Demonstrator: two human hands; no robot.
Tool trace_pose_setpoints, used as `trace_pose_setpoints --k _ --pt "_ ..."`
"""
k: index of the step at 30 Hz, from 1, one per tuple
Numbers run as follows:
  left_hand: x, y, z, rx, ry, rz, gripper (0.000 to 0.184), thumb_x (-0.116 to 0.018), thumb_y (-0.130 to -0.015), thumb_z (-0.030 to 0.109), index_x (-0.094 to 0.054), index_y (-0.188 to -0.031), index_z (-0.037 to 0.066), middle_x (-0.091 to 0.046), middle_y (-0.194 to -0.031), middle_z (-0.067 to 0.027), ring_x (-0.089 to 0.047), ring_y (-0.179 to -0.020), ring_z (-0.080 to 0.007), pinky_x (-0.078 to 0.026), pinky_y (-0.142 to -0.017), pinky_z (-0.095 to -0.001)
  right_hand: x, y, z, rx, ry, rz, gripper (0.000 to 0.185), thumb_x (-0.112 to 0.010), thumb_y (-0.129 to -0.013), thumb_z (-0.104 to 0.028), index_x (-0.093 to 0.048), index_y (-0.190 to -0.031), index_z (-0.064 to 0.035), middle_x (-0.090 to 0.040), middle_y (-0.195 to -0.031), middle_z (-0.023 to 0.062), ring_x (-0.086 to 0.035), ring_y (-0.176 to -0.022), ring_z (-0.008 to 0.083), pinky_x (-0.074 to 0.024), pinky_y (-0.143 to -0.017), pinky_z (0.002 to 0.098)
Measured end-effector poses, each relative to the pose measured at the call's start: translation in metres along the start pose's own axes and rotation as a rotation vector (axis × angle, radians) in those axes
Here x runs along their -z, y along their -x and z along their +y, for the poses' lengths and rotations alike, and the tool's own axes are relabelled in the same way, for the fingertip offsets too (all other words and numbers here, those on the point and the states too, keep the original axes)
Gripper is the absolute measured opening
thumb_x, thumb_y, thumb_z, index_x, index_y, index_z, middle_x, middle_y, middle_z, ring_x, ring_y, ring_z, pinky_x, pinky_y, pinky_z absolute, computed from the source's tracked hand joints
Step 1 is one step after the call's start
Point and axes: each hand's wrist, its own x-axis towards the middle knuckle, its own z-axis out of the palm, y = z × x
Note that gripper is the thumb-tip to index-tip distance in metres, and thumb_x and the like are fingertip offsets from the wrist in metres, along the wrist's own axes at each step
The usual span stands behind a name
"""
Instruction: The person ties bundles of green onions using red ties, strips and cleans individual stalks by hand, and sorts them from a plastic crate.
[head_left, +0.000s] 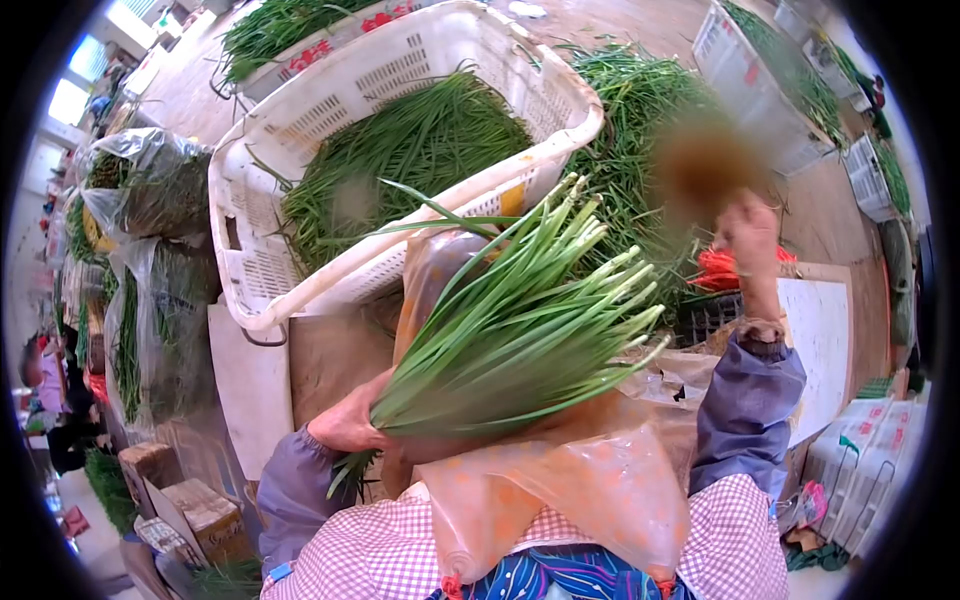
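My left hand is wrapped round a thick bunch of green chives. Its pale cut ends fan out to the upper right, and some leaf tips hang below my fist. Out to the right, my right hand is raised beside a loose heap of chives, above some red ties. A brown blurred patch covers its fingers, so their grip cannot be made out. An orange-patterned plastic apron lies across my lap under the bunch.
A white plastic basket holding chives tilts in front of me. More crates of greens stand behind it and at right, including a white crate. Plastic-wrapped bundles and cardboard boxes are at left. A white board lies right.
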Motion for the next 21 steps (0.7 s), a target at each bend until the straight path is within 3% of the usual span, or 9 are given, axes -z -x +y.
trace_pose_setpoints --k 1,3,4,7,11,15,17,19,21 --pt "0.002 -0.001 0.0 0.002 -0.048 0.003 0.086 -0.08 -0.067 0.011 -0.032 -0.138 -0.001 -0.05 -0.131 -0.0101 -0.045 -0.119 -0.0159 -0.035 -0.102 -0.0329 -0.002 0.008 0.002 0.176 0.556 -0.005 0.019 -0.062 -0.087 -0.012 -0.061 -0.104 -0.0029 -0.056 -0.067 0.0021 -0.056 -0.058 0.0139 -0.0471 -0.054 0.0274" --pt "0.0 -0.002 0.001 -0.003 -0.059 0.003 0.086 -0.08 -0.067 0.011 -0.033 -0.138 -0.001 -0.05 -0.131 -0.0101 -0.045 -0.119 -0.016 -0.035 -0.102 -0.0328 -0.027 0.027 -0.017 0.465 0.595 0.033 0.027 -0.064 -0.082 -0.007 -0.06 -0.109 -0.0043 -0.062 -0.08 0.0075 -0.062 -0.08 0.0216 -0.0487 -0.072 0.0325" --pt "-0.002 -0.001 0.002 -0.01 -0.065 0.013 0.086 -0.079 -0.066 0.01 -0.033 -0.138 -0.001 -0.05 -0.131 -0.01 -0.045 -0.119 -0.0162 -0.035 -0.102 -0.0327 -0.04 0.039 -0.037 0.403 0.459 -0.014 0.024 -0.063 -0.081 -0.004 -0.063 -0.105 -0.0057 -0.065 -0.091 0.0106 -0.062 -0.089 0.026 -0.0477 -0.079 0.0346" --pt "-0.006 -0.001 0.005 0.02 0.0 0.034 0.084 -0.079 -0.066 0.009 -0.035 -0.137 0.0 -0.051 -0.13 -0.01 -0.046 -0.119 -0.0181 -0.035 -0.103 -0.033 -0.067 0.042 -0.046 0.642 0.516 -0.144 0.012 -0.064 -0.083 -0.015 -0.066 -0.092 -0.0072 -0.064 -0.093 0.0088 -0.059 -0.093 0.0273 -0.0377 -0.095 0.0438" --pt "-0.009 -0.005 0.013 0.015 -0.04 0.063 0.081 -0.078 -0.067 0.008 -0.035 -0.136 0.0 -0.051 -0.129 -0.0101 -0.046 -0.12 -0.0185 -0.035 -0.103 -0.0327 -0.09 0.01 -0.01 0.615 0.695 -0.516 0.027 -0.056 -0.088 -0.032 -0.064 -0.088 -0.0065 -0.061 -0.092 0.0095 -0.056 -0.096 0.0296 -0.0288 -0.1 0.0513" --pt "-0.013 -0.009 -0.02 -0.19 0.029 -0.073 0.075 -0.067 -0.083 0.02 -0.025 -0.144 0.003 -0.045 -0.139 -0.0107 -0.041 -0.127 -0.0194 -0.032 -0.106 -0.032 -0.109 0.002 -0.058 0.273 0.271 -1.061 0.029 -0.057 -0.086 -0.026 -0.062 -0.103 -0.0027 -0.061 -0.098 0.0146 -0.055 -0.1 0.033 -0.0367 -0.099 0.0406" --pt "-0.009 0.002 0.027 -0.092 0.055 -0.088 0.079 -0.068 -0.083 0.022 -0.022 -0.146 0.006 -0.046 -0.138 -0.01 -0.043 -0.125 -0.0183 -0.033 -0.106 -0.0308 -0.111 -0.001 -0.047 0.329 0.283 -1.067 0.028 -0.058 -0.084 -0.012 -0.062 -0.11 -0.0024 -0.065 -0.107 0.0134 -0.061 -0.1 0.0263 -0.0441 -0.09 0.0357" --pt "-0.007 0.002 0.02 -0.126 0.01 -0.038 0.08 -0.068 -0.083 0.021 -0.021 -0.146 0.007 -0.046 -0.137 -0.0099 -0.044 -0.124 -0.0183 -0.033 -0.105 -0.0307 -0.115 0.013 -0.049 -0.02 0.062 -0.975 0.028 -0.061 -0.08 -0.001 -0.064 -0.108 -0.0018 -0.066 -0.107 0.0118 -0.062 -0.097 0.024 -0.0444 -0.089 0.033" --pt "-0.009 -0.004 0.017 -0.167 -0.026 -0.072 0.081 -0.068 -0.083 0.02 -0.02 -0.147 0.008 -0.047 -0.137 -0.0098 -0.045 -0.124 -0.0184 -0.034 -0.105 -0.0306 -0.117 0.01 -0.05 0.184 0.203 -1.026 0.029 -0.062 -0.078 0.004 -0.065 -0.106 -0.0014 -0.068 -0.104 0.0111 -0.062 -0.097 0.0221 -0.0448 -0.087 0.0323"
